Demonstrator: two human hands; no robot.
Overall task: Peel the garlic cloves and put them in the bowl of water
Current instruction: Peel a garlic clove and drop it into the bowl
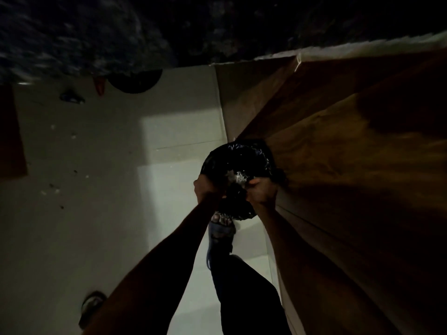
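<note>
We are gripping a black plastic bag (238, 160) with both hands: our left hand (205, 189) is curling round its left rim, our right hand (262, 191) its right rim. Pale papery scraps (238, 177), perhaps garlic skins, are lying inside. The bag is hanging over the tiled floor (121, 165), touching a wooden cabinet's (350, 165) edge.
</note>
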